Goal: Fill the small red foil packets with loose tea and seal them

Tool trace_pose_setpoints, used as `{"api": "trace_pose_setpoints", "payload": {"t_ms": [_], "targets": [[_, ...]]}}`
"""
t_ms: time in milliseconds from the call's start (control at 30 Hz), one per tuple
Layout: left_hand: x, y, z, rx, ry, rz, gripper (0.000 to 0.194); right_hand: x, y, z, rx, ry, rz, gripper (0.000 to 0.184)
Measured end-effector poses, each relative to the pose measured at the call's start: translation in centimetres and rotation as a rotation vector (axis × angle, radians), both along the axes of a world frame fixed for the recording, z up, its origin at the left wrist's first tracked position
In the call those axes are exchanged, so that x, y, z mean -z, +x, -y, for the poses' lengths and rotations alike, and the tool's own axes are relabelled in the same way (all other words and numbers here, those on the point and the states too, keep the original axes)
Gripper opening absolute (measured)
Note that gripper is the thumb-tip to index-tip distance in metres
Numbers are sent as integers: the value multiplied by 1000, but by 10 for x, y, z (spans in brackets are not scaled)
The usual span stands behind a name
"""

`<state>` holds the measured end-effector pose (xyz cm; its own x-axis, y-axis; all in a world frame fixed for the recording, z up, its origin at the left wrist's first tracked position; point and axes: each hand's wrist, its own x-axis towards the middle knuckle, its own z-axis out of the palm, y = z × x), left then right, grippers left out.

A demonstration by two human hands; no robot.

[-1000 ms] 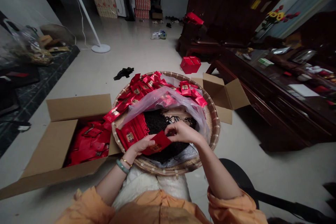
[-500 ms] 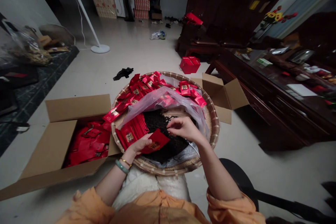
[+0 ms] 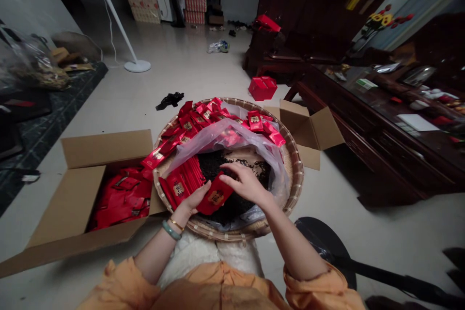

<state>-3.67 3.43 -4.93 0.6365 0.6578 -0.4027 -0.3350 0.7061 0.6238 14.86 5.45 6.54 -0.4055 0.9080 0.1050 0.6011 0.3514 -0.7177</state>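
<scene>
My left hand (image 3: pixel 192 203) grips a small red packet (image 3: pixel 214 199) over a round woven tray (image 3: pixel 296 169) on my lap. My right hand (image 3: pixel 245 181) rests at the packet's open top, fingers bunched over a heap of dark loose tea leaves (image 3: pixel 218 167) lying in a clear plastic bag (image 3: pixel 232 138). A row of red packets (image 3: pixel 181 181) stands just left of my left hand. More red packets (image 3: pixel 214 116) are scattered along the tray's far side.
An open cardboard box (image 3: pixel 72 203) with red packets inside sits on the floor to the left. A smaller open box (image 3: pixel 308 128) stands right of the tray. A dark wooden table (image 3: pixel 381 121) runs along the right. A fan stand (image 3: pixel 137 65) and stacked cartons are farther back.
My right hand has moved left and up from the tea heap to the mouth of the packet. My left hand has tilted the packet more upright.
</scene>
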Motion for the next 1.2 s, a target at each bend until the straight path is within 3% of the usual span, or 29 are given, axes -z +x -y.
{"api": "trace_pose_setpoints", "payload": {"t_ms": [100,267,467,567,733,800,867,1000,1100,1200], "targets": [[-12,12,1,122,-65,-19,68,10,-13,-4,70,34,157,32],[-27,17,4,245,-16,11,76,21,-13,-16,118,113,298,43],[-36,19,5,198,120,50,52,30,-14,-16,140,91,371,49],[-37,24,3,169,93,-9,45,41,-14,-20,144,59,314,52],[-31,20,-3,15,-3,-58,37,60,14,-28,349,19,185,52],[-29,15,-6,-15,-52,-54,39,71,30,-23,465,40,329,40],[-28,11,-8,-16,-105,-55,46,84,41,-14,543,-1,542,46],[-29,12,-10,-5,-154,-39,64,109,49,4,496,-147,732,57],[-30,15,-8,-8,-138,-39,68,116,53,6,492,-170,645,51],[-30,15,-5,-18,-102,-50,66,109,61,2,467,-129,387,45]]}}
